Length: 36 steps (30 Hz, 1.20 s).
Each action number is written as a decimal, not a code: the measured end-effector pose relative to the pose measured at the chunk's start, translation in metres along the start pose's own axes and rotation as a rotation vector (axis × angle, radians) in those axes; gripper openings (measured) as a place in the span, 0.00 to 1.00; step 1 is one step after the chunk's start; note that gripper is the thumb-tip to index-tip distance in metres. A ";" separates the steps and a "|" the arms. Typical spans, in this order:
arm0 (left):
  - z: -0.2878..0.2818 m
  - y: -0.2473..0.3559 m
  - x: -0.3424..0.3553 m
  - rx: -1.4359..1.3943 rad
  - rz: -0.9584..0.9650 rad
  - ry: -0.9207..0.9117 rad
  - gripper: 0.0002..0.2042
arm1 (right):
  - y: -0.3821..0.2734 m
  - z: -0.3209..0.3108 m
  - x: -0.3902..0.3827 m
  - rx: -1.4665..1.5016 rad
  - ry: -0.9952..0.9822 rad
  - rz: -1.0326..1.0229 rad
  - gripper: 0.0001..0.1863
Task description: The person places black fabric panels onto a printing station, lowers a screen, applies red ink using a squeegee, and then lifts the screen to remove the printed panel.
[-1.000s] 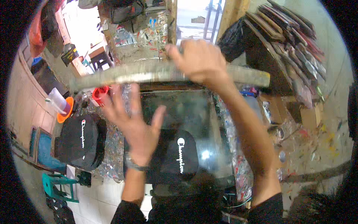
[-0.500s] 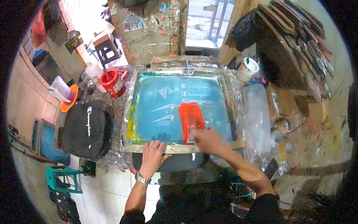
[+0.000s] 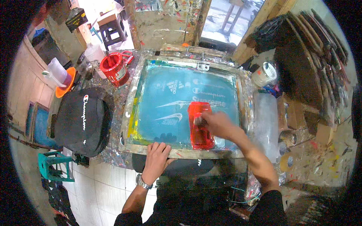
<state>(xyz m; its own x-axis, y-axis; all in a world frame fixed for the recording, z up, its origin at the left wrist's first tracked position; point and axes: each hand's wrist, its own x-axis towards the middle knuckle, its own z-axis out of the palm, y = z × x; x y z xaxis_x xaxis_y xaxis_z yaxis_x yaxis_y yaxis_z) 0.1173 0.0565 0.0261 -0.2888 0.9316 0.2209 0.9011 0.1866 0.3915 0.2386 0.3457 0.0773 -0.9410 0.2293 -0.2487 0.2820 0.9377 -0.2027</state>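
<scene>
A wooden screen printing frame (image 3: 181, 153) with blue mesh lies in front of me, with pale lettering and logo shapes on the mesh. My left hand (image 3: 157, 157) grips its front rail, fingers over the top and thumb along the near side. On the mesh is a long strip of wet red ink (image 3: 203, 141). My right hand (image 3: 217, 124) is closed on a small squeegee (image 3: 198, 120) over that ink; the fist hides most of the tool. Beneath the frame's front edge, part of a black bag (image 3: 188, 167) shows.
Left of the frame stand another black bag (image 3: 81, 124) and a red-smeared ink can (image 3: 115, 71). A white-smeared can (image 3: 264, 73) and a clear plastic roll (image 3: 266, 120) are on the right. A green stool (image 3: 56, 165) sits low at left.
My right hand has moved away from the front rail, up along the red strip, with the squeegee. My left hand stays on the rail. The whole view has shifted slightly.
</scene>
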 end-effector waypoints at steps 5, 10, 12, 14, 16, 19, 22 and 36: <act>-0.006 0.005 0.004 -0.031 -0.015 -0.024 0.23 | 0.028 -0.004 0.033 -0.010 0.310 0.087 0.08; -0.004 0.006 0.001 -0.029 -0.037 -0.048 0.23 | 0.008 0.026 -0.015 0.058 0.278 0.015 0.20; -0.005 0.007 0.002 -0.002 -0.021 -0.011 0.23 | -0.015 0.038 -0.043 0.051 0.269 0.004 0.23; -0.005 0.005 0.001 -0.010 -0.029 -0.018 0.23 | -0.032 0.041 -0.061 0.039 0.274 -0.020 0.25; -0.006 0.005 0.000 -0.013 -0.035 -0.016 0.23 | -0.041 0.034 -0.072 0.110 0.112 0.000 0.26; -0.006 0.003 -0.002 0.015 -0.027 0.004 0.23 | -0.023 0.001 -0.034 0.242 -0.136 0.075 0.22; -0.002 0.006 0.002 0.020 0.039 0.049 0.23 | 0.020 0.008 0.004 0.108 0.161 0.034 0.14; 0.004 0.003 -0.003 0.042 -0.013 0.034 0.25 | -0.057 0.040 -0.087 0.002 -0.005 0.096 0.18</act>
<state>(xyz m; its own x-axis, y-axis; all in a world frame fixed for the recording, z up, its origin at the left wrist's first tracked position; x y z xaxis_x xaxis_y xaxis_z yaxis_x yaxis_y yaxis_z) 0.1219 0.0552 0.0231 -0.3109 0.9180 0.2463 0.9098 0.2125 0.3567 0.3116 0.2619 0.0729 -0.9088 0.3164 -0.2720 0.3710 0.9110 -0.1801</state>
